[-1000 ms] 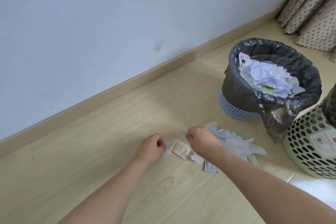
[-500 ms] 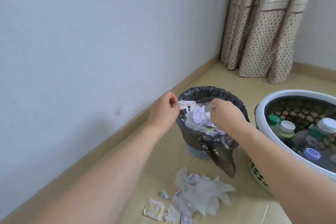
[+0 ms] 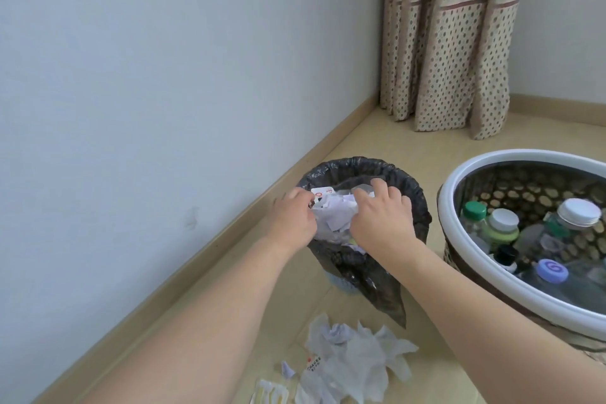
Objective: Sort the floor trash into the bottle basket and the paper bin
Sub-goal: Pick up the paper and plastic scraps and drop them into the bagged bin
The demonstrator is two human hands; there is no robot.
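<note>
The paper bin (image 3: 393, 174), lined with a black bag, stands by the wall and is heaped with crumpled white paper (image 3: 333, 218). Both my hands are over its mouth. My left hand (image 3: 292, 220) has its fingers curled against the paper heap, and its fingertips are hidden. My right hand (image 3: 382, 223) rests on the heap with fingers spread and loosely bent. The bottle basket (image 3: 459, 239), white-rimmed, stands to the right and holds several capped plastic bottles (image 3: 501, 226). On the floor in front lie crumpled tissue and paper (image 3: 357, 361) and a small yellow-white wrapper (image 3: 272, 393).
A grey wall with a wooden skirting board (image 3: 229, 239) runs along the left. A dotted beige curtain (image 3: 459, 43) hangs in the far corner. Loose black liner (image 3: 387, 298) drapes down the bin's front. Bare wooden floor shows between the bin and the curtain.
Both hands rose from the floor scraps to the paper bin, then sank onto the paper heap inside it. The view tilted up to take in the bins and the curtain.
</note>
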